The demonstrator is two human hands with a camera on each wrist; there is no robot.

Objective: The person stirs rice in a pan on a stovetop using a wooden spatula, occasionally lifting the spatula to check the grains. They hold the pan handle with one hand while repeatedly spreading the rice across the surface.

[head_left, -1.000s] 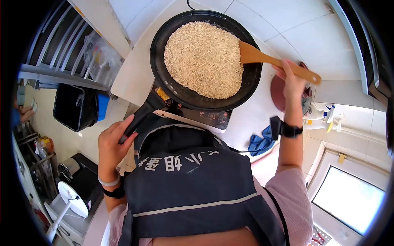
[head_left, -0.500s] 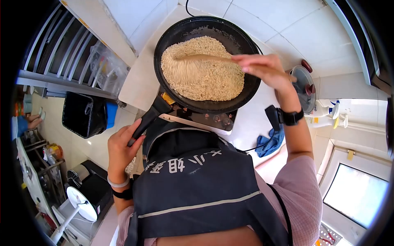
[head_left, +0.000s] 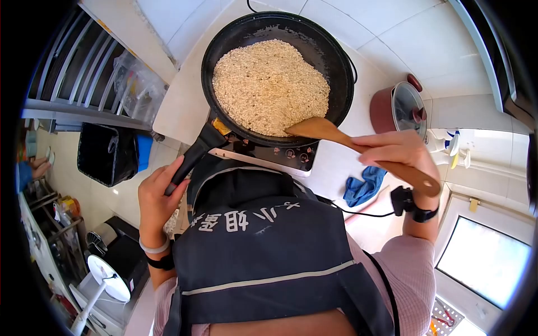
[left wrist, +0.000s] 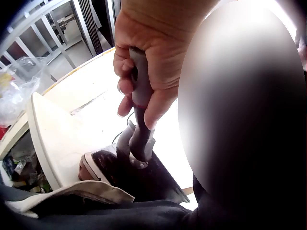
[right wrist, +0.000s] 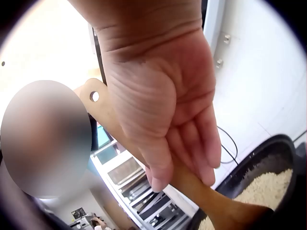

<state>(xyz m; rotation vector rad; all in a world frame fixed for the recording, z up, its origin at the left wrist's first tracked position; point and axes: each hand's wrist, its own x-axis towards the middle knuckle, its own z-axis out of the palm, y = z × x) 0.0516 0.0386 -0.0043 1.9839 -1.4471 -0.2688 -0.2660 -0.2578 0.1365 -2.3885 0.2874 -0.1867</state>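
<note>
A large black frying pan (head_left: 336, 92) sits on an induction cooker (head_left: 286, 157) and holds a broad heap of pale sesame-like grains (head_left: 269, 84). My left hand (head_left: 159, 196) grips the pan's black handle (head_left: 199, 151); the left wrist view shows the fingers curled round that handle (left wrist: 141, 91). In my right hand (head_left: 400, 151) is a wooden spatula (head_left: 322, 130), pinched between thumb and fingers along its shaft. Its blade lies at the near right edge of the grains, by the pan's rim. The right wrist view shows the spatula's holed end (right wrist: 95, 96) sticking out behind the hand (right wrist: 163, 105).
A dark red pot with a glass lid (head_left: 386, 109) stands right of the pan. A blue cloth (head_left: 364, 185) lies on the counter nearer me, and spray bottles (head_left: 454, 148) stand at the right. On the floor at left is a black-lined bin (head_left: 106, 154).
The spatula swept from the pan's right side across the grains to the left, then came back to the near right edge. The left hand kept its grip on the handle.
</note>
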